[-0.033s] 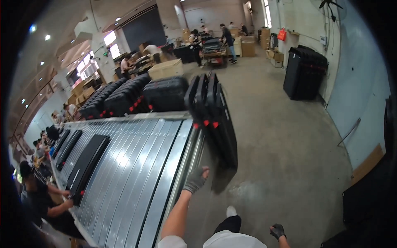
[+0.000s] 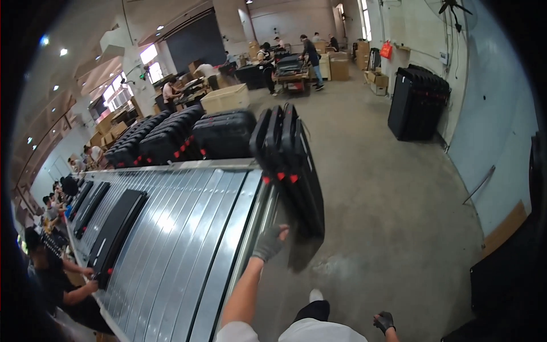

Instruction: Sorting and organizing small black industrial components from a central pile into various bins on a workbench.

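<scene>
The upright black cases (image 2: 290, 165) stand just ahead of the left hand (image 2: 270, 243), farther from the right hand (image 2: 384, 322); how closed both are, I cannot tell.

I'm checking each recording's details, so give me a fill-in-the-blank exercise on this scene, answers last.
1. Of the left hand and right hand, the one nearer the slatted metal surface is the ____.
2. The small tags on the upright black cases are ____.
3. The camera wearer's visible shoe is ____.
4. The long case at the co-worker's hands is ____.
Missing words: left; red; white; black.
</scene>
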A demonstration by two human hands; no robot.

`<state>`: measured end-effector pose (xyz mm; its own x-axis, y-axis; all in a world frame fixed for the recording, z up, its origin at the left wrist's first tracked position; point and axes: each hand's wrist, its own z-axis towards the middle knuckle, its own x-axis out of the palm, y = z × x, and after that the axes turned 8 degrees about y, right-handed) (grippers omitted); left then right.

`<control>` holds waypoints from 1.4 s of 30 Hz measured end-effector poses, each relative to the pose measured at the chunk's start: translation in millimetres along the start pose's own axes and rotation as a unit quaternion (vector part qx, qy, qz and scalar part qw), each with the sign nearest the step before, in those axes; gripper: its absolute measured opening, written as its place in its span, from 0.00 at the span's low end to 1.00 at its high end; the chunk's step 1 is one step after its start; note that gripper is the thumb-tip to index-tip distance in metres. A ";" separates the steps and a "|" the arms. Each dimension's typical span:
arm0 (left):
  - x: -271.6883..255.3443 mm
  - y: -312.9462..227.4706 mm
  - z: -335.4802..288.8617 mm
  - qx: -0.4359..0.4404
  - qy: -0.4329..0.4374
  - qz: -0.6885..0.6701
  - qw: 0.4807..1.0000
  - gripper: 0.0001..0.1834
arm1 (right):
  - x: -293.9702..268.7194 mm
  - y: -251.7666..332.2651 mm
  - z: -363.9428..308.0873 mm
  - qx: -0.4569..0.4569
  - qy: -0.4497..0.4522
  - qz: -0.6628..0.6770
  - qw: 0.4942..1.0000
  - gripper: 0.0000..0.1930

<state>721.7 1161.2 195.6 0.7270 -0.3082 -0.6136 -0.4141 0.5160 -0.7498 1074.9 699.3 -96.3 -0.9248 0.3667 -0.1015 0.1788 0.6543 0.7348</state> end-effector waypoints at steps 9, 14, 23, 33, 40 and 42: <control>-50.8 -7.8 345.5 0.060 0.027 0.134 0.989 0.13 | 3.3 206.9 81.5 0.110 -0.065 0.067 0.990 0.15; -62.1 -11.6 475.5 0.017 0.005 0.184 0.983 0.19 | 25.5 395.1 214.5 0.113 -0.023 -0.009 0.993 0.16; -39.7 76.7 706.8 -0.123 -0.082 0.395 0.906 0.33 | -101.4 389.6 503.1 0.077 0.090 -0.152 0.981 0.17; -29.2 153.9 849.1 -0.317 0.070 0.404 0.855 0.16 | -108.0 573.7 585.6 0.039 0.156 -0.037 0.986 0.13; -8.1 54.4 759.8 -0.172 0.066 0.484 0.855 0.15 | 17.5 760.9 721.1 -0.382 0.093 -0.215 0.894 0.21; 8.0 28.5 711.2 -0.174 0.005 0.464 0.869 0.16 | 87.7 876.2 648.3 -0.472 0.204 -0.083 0.853 0.27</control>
<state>1105.3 1741.9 345.4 -0.0120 0.1034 -0.9946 -0.9607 0.2746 0.0402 1368.2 1733.5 103.9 -0.9854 -0.0669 -0.1567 -0.1386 -0.2206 0.9655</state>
